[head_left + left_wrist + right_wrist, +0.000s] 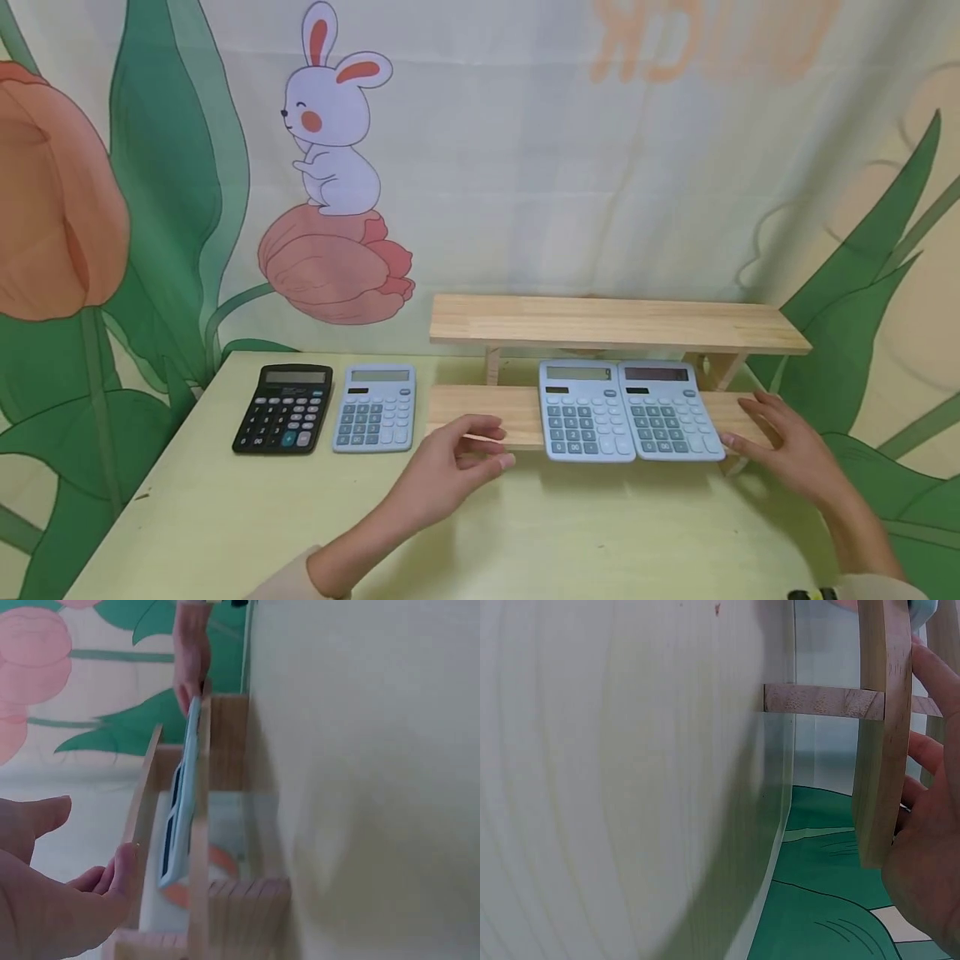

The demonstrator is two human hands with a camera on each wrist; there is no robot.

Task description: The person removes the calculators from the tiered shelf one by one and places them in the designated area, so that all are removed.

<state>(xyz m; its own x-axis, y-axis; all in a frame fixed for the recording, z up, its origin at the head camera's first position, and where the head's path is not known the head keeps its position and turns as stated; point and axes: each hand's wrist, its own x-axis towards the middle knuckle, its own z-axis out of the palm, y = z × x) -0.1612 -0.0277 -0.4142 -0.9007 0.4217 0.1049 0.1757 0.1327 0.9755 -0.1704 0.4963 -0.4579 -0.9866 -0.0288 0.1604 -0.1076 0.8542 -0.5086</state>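
Two light blue calculators stand side by side, edges touching, on the lower board of a wooden two-tier shelf point(480, 408). The left one point(588, 417) shows a digit on its display; the right one point(667, 417) has a darker display. At the shelf's right end, my right hand point(795, 450) has its thumb at the right calculator's lower right edge, its fingers spread over the board. My left hand point(450, 467) hovers in front of the board's left part, fingers loosely bent and holding nothing. In the left wrist view, a calculator point(180, 802) appears edge-on.
Left of the shelf, a black calculator point(285, 408) and another light blue calculator point(374, 408) lie on the pale yellow table point(525, 542). The shelf's upper board point(615, 323) runs behind and above. A printed curtain point(510, 167) hangs at the back.
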